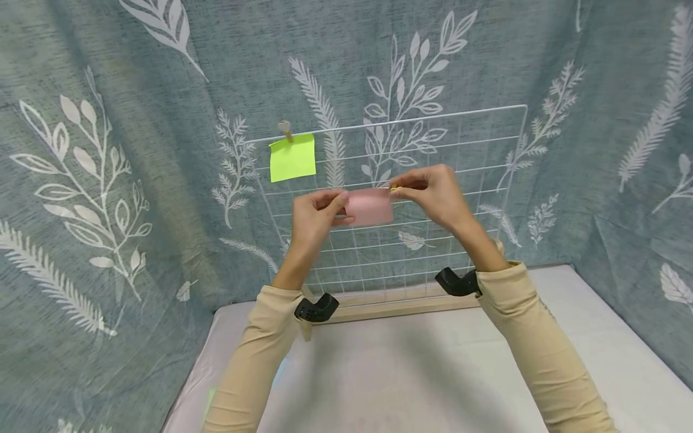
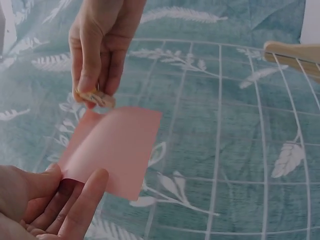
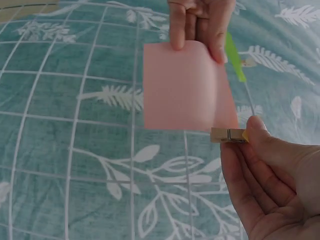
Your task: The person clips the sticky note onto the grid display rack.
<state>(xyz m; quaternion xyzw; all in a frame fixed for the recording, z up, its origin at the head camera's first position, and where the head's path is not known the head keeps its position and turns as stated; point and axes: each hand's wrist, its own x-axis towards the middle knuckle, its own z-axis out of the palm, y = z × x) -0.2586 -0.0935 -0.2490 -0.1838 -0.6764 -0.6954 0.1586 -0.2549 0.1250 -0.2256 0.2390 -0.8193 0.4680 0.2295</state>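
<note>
A square pink paper note is held up in front of the white wire grid, bowed slightly along its middle. My left hand pinches its left edge between thumb and fingers. In my right hand a small wooden clothespin with a bit of yellow on it is pinched between thumb and forefinger. The clothespin's tip meets the note's corner in the right wrist view. Up and to the left, a lime-green note hangs from the grid's top wire under another clothespin with a pale heart.
The wire grid stands upright on a wooden base on a white-covered table. Behind and beside it hangs a blue-green leaf-patterned curtain. Pieces of green and light blue show by the left sleeve.
</note>
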